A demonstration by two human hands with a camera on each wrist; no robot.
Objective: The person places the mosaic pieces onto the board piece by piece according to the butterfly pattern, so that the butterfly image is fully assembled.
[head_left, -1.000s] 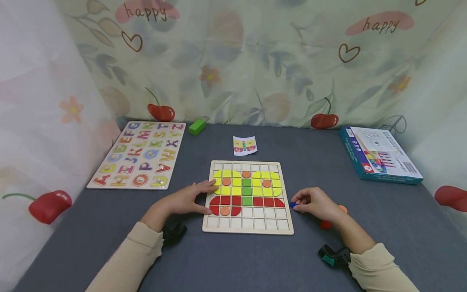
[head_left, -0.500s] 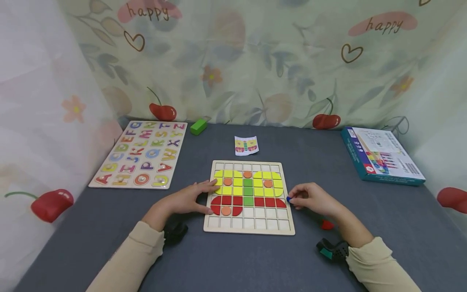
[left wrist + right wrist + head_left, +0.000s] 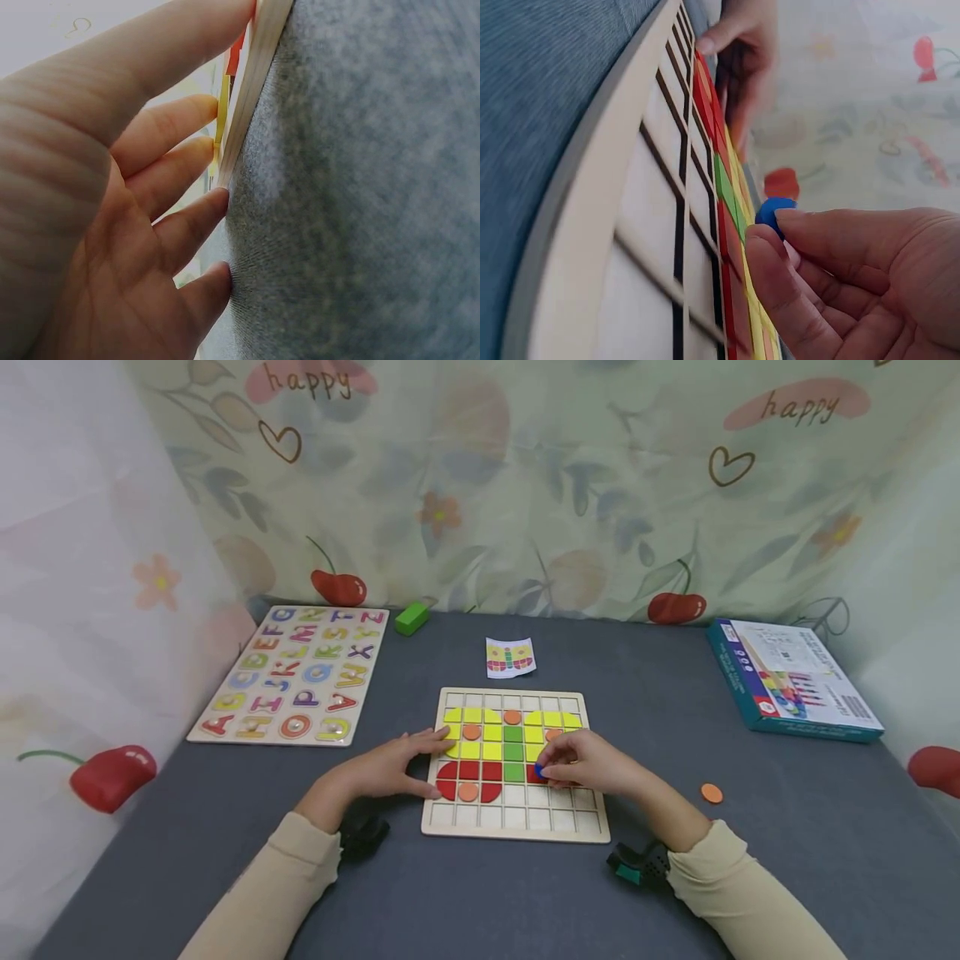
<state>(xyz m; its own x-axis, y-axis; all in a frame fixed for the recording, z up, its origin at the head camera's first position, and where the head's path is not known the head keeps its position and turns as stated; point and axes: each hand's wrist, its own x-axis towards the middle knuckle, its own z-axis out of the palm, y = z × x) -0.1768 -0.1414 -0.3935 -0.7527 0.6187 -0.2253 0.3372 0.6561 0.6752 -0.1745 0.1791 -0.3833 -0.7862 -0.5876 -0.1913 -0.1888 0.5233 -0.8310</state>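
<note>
A wooden grid board [image 3: 517,837] lies flat with yellow, red, green and orange pieces in its cells. At its left side my left hand [image 3: 386,767] rests with fingers spread, thumb and fingertips touching the edge; in the left wrist view the fingers [image 3: 180,161] are fairly straight against the board's rim. Over the right half of the board, my right hand [image 3: 588,762] pinches a small blue piece [image 3: 775,214] between thumb and finger, above the red row. The blue piece's full shape is hidden by the fingers. Some pieces on the right are covered by that hand.
A small picture card [image 3: 511,658] lies behind the board. An alphabet puzzle board [image 3: 288,677] is at the left, beside a green block [image 3: 412,619]. At the right are a boxed set [image 3: 802,681] and a loose orange disc [image 3: 712,793].
My right hand has moved left from beside the board to over it, carrying the blue piece. The orange disc is uncovered; the red piece near the right wrist is now hidden. My left hand stays put.
</note>
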